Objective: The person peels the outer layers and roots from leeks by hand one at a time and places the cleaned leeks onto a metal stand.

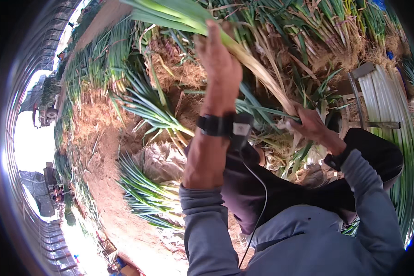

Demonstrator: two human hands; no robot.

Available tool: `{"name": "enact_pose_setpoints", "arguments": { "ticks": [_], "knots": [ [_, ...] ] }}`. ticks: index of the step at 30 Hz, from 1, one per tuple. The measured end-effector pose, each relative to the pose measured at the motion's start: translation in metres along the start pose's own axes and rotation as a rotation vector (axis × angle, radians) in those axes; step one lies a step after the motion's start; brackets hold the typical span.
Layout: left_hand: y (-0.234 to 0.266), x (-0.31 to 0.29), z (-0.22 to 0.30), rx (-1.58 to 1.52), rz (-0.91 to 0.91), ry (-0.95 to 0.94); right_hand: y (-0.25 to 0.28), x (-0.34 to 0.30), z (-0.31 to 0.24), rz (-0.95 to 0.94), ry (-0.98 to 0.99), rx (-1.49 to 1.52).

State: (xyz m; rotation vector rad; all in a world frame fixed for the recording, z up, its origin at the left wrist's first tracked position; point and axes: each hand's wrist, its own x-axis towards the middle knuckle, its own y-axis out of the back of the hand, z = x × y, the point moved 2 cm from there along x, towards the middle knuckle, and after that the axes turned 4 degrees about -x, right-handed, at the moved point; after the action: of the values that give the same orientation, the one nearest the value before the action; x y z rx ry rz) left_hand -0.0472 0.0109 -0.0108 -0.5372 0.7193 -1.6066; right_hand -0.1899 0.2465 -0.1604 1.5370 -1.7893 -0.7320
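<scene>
I held one green onion stalk raised over the soil floor: left hand clenched on its leafy upper part, right hand gripping the root end. Judged step: stripping outer skin. Next move likely requires a steady downward pull at the root end.

The leek's leaf tips run off the top edge; its root end hides behind the right hand

1. Bare reddish-brown earth made the floor, strewn with dry roots.
2. Heaps of green leeks lay across it, and more were piled along the top.
3. A curved ribbed tunnel wall rose at left.
4. Bright daylight poured through an opening there.
</scene>
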Motion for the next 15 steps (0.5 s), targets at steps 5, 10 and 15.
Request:
{"name": "enact_pose_setpoints", "arguments": {
  "ticks": [5, 10, 15],
  "knots": [
    [0.092, 0.070, 0.113, 1.770, -0.167, -0.800, -0.065, -0.023, 0.079, -0.833, -0.062, -0.344],
    [0.260, 0.099, 0.179, 1.108, -0.020, -0.543, -0.087, 0.046, 0.061, -0.657, -0.026, -0.019],
    [0.423, 0.083, 0.112, 0.987, 0.379, 0.024, -0.111, 0.143, 0.112, -0.200, -0.303, -0.099]
  ]
}}
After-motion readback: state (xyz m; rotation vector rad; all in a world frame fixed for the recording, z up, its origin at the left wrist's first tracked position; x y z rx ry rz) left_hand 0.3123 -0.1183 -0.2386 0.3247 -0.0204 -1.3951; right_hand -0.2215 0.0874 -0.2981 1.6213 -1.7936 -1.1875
